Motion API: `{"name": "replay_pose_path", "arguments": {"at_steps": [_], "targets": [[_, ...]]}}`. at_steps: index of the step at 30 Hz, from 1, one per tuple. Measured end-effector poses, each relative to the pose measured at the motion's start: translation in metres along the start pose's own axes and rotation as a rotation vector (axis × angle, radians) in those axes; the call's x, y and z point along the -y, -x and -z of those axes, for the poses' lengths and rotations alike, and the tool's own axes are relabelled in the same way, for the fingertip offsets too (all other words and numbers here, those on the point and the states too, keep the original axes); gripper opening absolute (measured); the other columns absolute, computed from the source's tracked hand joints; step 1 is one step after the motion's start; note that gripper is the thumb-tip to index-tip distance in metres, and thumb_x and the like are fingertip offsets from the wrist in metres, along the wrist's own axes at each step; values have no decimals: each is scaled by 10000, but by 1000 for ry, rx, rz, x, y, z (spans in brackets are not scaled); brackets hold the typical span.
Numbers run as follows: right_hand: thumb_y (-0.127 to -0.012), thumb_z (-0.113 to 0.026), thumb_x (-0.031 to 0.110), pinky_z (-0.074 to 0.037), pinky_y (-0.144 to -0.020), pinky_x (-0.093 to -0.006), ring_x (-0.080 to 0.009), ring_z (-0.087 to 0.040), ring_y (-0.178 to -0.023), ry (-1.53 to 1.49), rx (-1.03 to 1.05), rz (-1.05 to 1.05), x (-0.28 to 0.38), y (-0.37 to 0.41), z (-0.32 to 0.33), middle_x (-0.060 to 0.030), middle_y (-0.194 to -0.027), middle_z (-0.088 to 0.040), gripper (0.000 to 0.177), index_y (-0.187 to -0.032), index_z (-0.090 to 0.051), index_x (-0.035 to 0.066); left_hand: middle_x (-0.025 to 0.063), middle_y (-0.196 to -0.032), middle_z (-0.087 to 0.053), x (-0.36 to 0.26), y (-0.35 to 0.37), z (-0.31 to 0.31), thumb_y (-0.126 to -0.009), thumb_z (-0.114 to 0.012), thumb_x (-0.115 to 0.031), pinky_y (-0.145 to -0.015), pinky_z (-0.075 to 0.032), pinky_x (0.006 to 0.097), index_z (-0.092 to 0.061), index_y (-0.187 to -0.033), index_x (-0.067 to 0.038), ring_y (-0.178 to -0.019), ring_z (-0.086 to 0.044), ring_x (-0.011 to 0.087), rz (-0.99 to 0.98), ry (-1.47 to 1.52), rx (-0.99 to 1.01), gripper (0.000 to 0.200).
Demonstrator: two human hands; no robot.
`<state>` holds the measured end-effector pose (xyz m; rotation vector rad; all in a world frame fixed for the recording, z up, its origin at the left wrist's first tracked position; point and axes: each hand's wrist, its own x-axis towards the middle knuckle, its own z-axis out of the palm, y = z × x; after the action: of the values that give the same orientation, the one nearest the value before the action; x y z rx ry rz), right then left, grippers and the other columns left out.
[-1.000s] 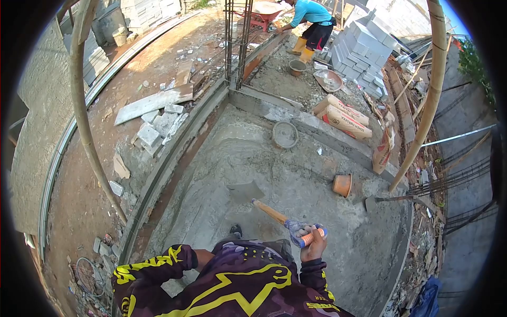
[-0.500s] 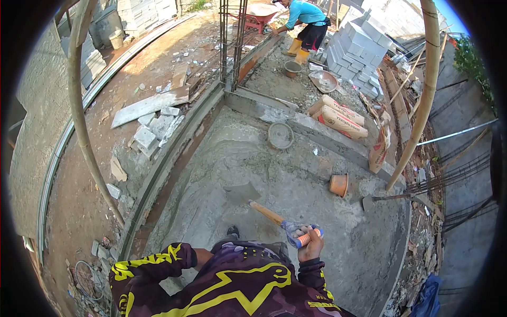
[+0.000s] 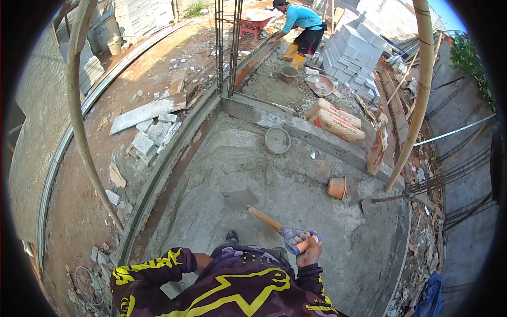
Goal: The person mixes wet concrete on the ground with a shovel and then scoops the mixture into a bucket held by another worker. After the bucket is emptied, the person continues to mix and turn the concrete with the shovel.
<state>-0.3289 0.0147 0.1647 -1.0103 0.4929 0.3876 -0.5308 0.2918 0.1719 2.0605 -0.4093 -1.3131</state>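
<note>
My right hand [image 3: 308, 253] is closed around the orange-and-blue D-shaped handle of a shovel [image 3: 266, 217]. The shovel's wooden shaft slants away from me, and its grey blade [image 3: 240, 198] lies on the wet cement floor, smeared the same colour as the mortar. My left hand is at my waist; only the wrist [image 3: 203, 262] shows below the sleeve, and the fingers are hidden. Beyond the blade a round bucket of grey mortar [image 3: 278, 141] stands on the floor. An orange bucket [image 3: 337, 188] lies tipped on its side to the right.
A low concrete beam [image 3: 322, 141] borders the floor, with cement bags [image 3: 334, 120] behind it. Bamboo poles [image 3: 421, 100] rise on both sides. Upright rebar [image 3: 228, 47] stands at the corner. A hoe [image 3: 385, 199] lies right. A person in a blue shirt [image 3: 303, 20] bends beside stacked blocks [image 3: 354, 55].
The view has shifted slightly. My right hand keeps its hold on the shovel, with the blade in nearly the same spot. The person in blue remains bent over at the back.
</note>
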Motion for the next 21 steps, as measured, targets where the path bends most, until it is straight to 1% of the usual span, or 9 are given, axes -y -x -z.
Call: {"name": "replay_pose_path", "arguments": {"at_steps": [3,6,12,21], "targets": [[-817,-531,73,-522,-568,-385,-224,-586,-627,-9,-6,2,0,0,3,-116,-816,-552,166,-951,-452,15,149,-1150,-561,-6,4,4,-728,-636,-415,-855,-430,384,-470,-1209,-135,-1039,-541,336,-3,-22,9,581],[-816,-533,71,-520,-565,-387,-228,-587,-626,-33,-11,-18,-1,0,4,-119,-810,-558,172,-957,-452,15,156,-1142,-565,2,-3,-3,-730,-631,-411,-856,-430,389,-475,-1203,-130,-1037,-541,345,-2,-40,9,572],[-814,-539,71,-513,-565,-392,-237,-587,-627,-40,-4,-20,-2,-2,8,-120,-791,-570,151,-935,-468,16,171,-1118,-573,2,0,-5,-719,-635,-405,-853,-432,395,-490,-1186,-120,-1020,-547,360,-17,5,-34,566],[-813,-522,72,-514,-563,-393,-239,-588,-624,-54,9,-32,-3,-7,9,-127,-812,-563,146,-931,-466,5,166,-1127,-569,15,-9,-16,-709,-655,-393,-858,-429,394,-486,-1191,-120,-1028,-543,359,-50,-5,-53,580]]}}
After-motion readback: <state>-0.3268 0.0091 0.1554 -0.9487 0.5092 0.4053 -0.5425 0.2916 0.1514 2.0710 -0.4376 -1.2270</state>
